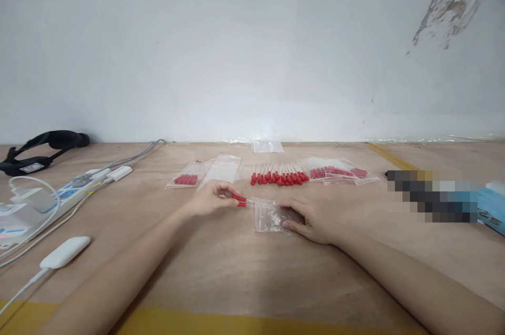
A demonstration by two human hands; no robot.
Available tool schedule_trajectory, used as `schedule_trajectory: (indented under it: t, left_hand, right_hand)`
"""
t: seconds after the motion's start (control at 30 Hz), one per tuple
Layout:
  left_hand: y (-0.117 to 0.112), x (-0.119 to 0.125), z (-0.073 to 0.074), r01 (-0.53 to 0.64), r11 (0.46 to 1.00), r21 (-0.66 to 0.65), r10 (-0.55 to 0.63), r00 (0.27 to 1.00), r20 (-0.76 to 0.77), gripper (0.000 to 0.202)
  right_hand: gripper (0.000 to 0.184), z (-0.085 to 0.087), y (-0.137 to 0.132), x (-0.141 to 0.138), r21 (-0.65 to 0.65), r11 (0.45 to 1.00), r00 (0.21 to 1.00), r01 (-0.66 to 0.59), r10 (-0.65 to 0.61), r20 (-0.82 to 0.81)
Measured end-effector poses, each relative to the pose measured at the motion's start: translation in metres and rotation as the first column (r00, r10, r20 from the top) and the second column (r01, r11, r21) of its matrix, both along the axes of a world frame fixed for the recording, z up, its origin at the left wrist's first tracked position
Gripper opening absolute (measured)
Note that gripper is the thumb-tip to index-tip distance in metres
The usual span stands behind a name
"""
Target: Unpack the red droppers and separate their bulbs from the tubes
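My left hand [213,199] is closed on a few red-ended sticks [239,200], pinched at their red ends. Their thin pale shafts point right, to the edge of a clear plastic bag [265,218]; I cannot tell whether the tips are inside it. The far side of that bag is held flat on the table by my right hand [311,220], its thumb and fingers curled on the plastic. Just beyond lies a row of similar red-ended sticks [280,179], red ends toward me.
Filled bags lie left [186,180] and right [335,172] of the row, near flat bags [221,169] and a white packet [267,146]. A power strip [67,195], white adapter [65,252] and black headset strap [47,148] are left; a blue package [491,209] is right.
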State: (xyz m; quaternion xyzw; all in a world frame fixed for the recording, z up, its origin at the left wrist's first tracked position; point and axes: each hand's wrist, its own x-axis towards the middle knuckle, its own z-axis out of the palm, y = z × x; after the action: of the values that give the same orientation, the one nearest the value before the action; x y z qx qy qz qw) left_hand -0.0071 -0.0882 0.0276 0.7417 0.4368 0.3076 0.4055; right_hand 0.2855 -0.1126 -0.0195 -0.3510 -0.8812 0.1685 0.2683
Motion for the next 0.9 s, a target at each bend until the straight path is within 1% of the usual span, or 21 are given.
schedule_trajectory:
  t: [0.03,0.07,0.1,0.17,0.2,0.23,0.27,0.3,0.33,0.37,0.43,0.47,0.5,0.53,0.57,0.6,0.7,0.8,0.9]
  left_hand:
    - [0.002,-0.011,0.011,-0.035,0.999,0.023,0.035,0.999,-0.018,0.023]
    - [0.004,-0.020,0.022,-0.106,0.992,0.063,0.108,0.994,-0.026,0.022]
    - [0.006,-0.028,0.033,-0.195,0.972,0.132,0.199,0.980,-0.022,0.023]
    - [0.009,-0.034,0.049,-0.314,0.924,0.217,0.318,0.948,0.013,0.027]
    - [0.011,-0.031,0.054,-0.371,0.884,0.285,0.376,0.926,0.040,0.028]
    - [0.014,-0.026,0.056,-0.423,0.830,0.365,0.425,0.902,0.077,0.028]
    - [0.018,-0.017,0.056,-0.448,0.761,0.469,0.452,0.885,0.112,0.026]
    - [0.024,-0.006,0.053,-0.448,0.719,0.531,0.450,0.883,0.135,0.024]
    - [0.030,0.007,0.048,-0.424,0.701,0.574,0.430,0.893,0.135,0.020]
    - [0.038,0.020,0.040,-0.313,0.675,0.668,0.373,0.926,0.057,0.018]
    - [0.055,0.045,0.023,-0.209,0.670,0.712,0.329,0.944,-0.032,0.015]
    - [0.063,0.056,0.014,-0.113,0.640,0.760,0.340,0.929,-0.148,0.017]
    - [0.070,0.065,0.006,-0.007,0.627,0.779,0.355,0.893,-0.277,0.020]
    - [0.076,0.073,0.000,0.063,0.624,0.779,0.379,0.847,-0.372,0.023]
    - [0.081,0.079,-0.006,0.108,0.626,0.772,0.378,0.824,-0.422,0.023]
    - [0.084,0.084,-0.010,0.139,0.632,0.763,0.377,0.805,-0.459,0.023]
    - [0.087,0.090,-0.018,0.174,0.651,0.739,0.358,0.787,-0.502,0.022]
    - [0.085,0.090,-0.020,0.191,0.669,0.718,0.342,0.778,-0.526,0.023]
    - [0.081,0.087,-0.020,0.198,0.684,0.702,0.317,0.786,-0.530,0.023]
  right_hand:
    - [0.040,0.000,0.000,0.000,-0.001,1.000,1.000,0.002,-0.002,0.001]
    - [0.040,0.000,0.000,0.000,-0.004,1.000,1.000,0.003,-0.003,0.002]
    - [0.040,0.001,0.000,0.000,-0.008,1.000,1.000,0.004,-0.004,0.003]
    - [0.041,0.001,0.000,0.000,-0.015,1.000,1.000,0.004,-0.004,0.005]
    - [0.041,0.000,0.000,0.000,-0.015,1.000,1.000,0.004,-0.004,0.005]
    - [0.042,0.000,0.000,0.000,-0.014,1.000,1.000,0.004,-0.004,0.005]
    - [0.042,0.000,0.000,-0.001,-0.012,1.000,1.000,0.002,-0.002,0.005]
    - [0.042,0.000,0.000,-0.001,-0.008,1.000,1.000,0.001,-0.001,0.005]
    - [0.042,0.000,0.000,-0.001,-0.004,1.000,1.000,0.000,0.000,0.003]
    - [0.041,0.000,0.000,-0.001,0.000,1.000,1.000,-0.002,0.002,0.002]
    - [0.040,0.001,0.000,-0.001,0.006,1.000,1.000,-0.006,0.006,-0.003]
    - [0.040,0.001,0.000,-0.001,0.007,1.000,1.000,-0.009,0.009,-0.006]
    - [0.040,0.002,0.000,-0.001,0.009,1.000,1.000,-0.012,0.012,-0.011]
    - [0.040,0.002,0.000,-0.001,0.011,1.000,1.000,-0.014,0.014,-0.016]
    - [0.040,0.003,-0.001,-0.001,0.012,1.000,1.000,-0.016,0.016,-0.020]
    - [0.039,0.003,-0.001,-0.001,0.012,1.000,1.000,-0.019,0.019,-0.022]
    - [0.039,0.004,-0.001,-0.002,0.008,1.000,1.000,-0.021,0.022,-0.016]
    - [0.038,0.003,-0.001,-0.002,0.009,1.000,1.000,-0.019,0.019,-0.017]
    - [0.039,0.002,0.000,-0.002,0.013,1.000,1.000,-0.018,0.018,-0.021]
